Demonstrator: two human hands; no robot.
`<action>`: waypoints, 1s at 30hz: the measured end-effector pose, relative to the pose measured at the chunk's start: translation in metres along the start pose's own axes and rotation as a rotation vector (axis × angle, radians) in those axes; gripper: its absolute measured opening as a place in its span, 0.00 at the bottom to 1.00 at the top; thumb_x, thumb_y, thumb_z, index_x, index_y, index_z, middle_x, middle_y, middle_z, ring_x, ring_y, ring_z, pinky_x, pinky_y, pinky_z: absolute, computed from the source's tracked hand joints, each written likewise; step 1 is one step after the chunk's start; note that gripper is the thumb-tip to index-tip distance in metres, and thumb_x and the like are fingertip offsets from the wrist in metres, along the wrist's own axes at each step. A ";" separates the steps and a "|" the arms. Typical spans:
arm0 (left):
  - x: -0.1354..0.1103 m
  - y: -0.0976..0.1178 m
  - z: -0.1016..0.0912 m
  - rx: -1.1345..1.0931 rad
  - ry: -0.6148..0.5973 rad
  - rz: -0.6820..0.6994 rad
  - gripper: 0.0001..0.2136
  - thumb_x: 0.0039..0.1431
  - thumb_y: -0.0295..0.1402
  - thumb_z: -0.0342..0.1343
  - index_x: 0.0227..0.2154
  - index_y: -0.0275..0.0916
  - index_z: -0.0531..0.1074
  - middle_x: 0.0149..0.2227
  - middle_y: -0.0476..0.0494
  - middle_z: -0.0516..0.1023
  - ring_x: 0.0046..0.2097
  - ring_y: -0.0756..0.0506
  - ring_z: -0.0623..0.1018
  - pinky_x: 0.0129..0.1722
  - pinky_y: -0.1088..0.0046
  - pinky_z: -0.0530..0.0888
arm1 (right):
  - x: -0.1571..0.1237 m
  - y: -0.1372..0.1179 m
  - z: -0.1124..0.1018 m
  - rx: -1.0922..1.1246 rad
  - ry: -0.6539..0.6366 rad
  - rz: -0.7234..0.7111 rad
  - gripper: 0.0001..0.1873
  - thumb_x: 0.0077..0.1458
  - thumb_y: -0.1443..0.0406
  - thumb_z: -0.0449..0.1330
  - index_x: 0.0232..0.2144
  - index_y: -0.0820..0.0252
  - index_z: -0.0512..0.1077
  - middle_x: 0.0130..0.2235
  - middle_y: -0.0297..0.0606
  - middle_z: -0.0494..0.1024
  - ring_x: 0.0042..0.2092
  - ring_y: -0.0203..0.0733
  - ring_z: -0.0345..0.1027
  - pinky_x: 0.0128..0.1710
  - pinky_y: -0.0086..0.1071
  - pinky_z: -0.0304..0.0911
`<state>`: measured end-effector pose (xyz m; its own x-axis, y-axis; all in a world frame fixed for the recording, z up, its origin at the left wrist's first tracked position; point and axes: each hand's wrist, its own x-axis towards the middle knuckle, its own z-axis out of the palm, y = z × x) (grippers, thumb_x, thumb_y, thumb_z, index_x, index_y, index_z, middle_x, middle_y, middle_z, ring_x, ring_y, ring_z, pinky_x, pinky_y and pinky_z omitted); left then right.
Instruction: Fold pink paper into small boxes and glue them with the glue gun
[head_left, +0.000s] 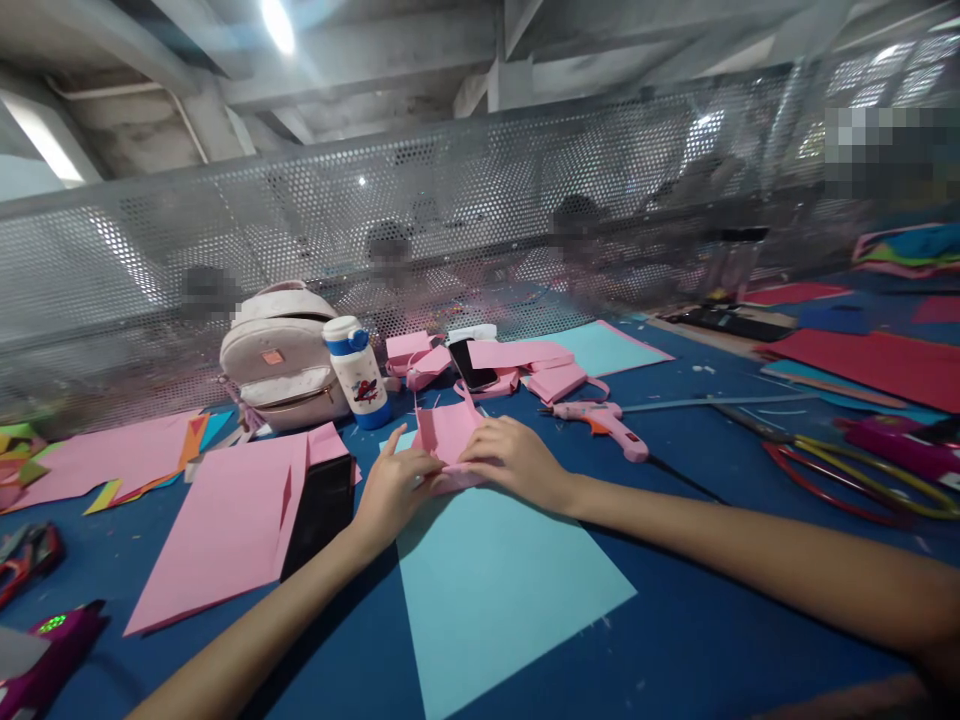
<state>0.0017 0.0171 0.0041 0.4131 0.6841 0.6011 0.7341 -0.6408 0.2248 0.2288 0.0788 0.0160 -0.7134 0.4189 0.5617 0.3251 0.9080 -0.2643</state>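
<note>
A small folded piece of pink paper (448,432) stands partly upright over the far end of a light blue sheet (510,590). My left hand (397,485) pinches its near left edge, with the index finger raised. From the right, my right hand (514,462) closes its fingers on the near right edge. The fingertips of both hands almost meet along the fold, and they hide part of it. To the right of my right hand lies a pink glue gun (600,415), its nozzle pointing left and its black cord trailing right.
Behind stand a white backpack (281,350) and a bottle (358,375), near several pink paper pieces (559,380) and a phone (472,366). Pink sheets (225,510) lie left. Scissors (862,480) and red sheets (877,365) lie right. A perforated metal screen (465,180) crosses the back.
</note>
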 end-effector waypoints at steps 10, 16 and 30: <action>0.004 0.013 -0.003 0.097 -0.036 -0.027 0.11 0.67 0.30 0.53 0.31 0.41 0.78 0.27 0.51 0.79 0.31 0.48 0.76 0.63 0.45 0.58 | 0.007 0.002 -0.004 -0.017 -0.111 0.055 0.10 0.64 0.64 0.60 0.31 0.60 0.77 0.35 0.35 0.81 0.40 0.39 0.69 0.40 0.34 0.52; 0.002 0.013 -0.010 0.124 -0.042 -0.082 0.06 0.63 0.32 0.59 0.30 0.44 0.79 0.32 0.49 0.82 0.38 0.45 0.76 0.60 0.45 0.57 | 0.001 0.022 -0.015 -0.037 -0.177 0.034 0.06 0.59 0.63 0.64 0.33 0.60 0.79 0.36 0.36 0.82 0.42 0.42 0.71 0.46 0.35 0.54; 0.003 0.000 -0.009 0.002 -0.097 -0.117 0.07 0.58 0.27 0.63 0.39 0.43 0.79 0.32 0.50 0.82 0.37 0.47 0.79 0.65 0.38 0.47 | 0.003 0.027 -0.022 -0.035 -0.235 -0.057 0.16 0.68 0.61 0.53 0.38 0.59 0.80 0.40 0.37 0.83 0.41 0.42 0.68 0.47 0.38 0.53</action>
<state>-0.0023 0.0158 0.0129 0.3749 0.7843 0.4943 0.7810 -0.5544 0.2874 0.2492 0.1044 0.0277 -0.8549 0.3577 0.3757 0.2987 0.9316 -0.2073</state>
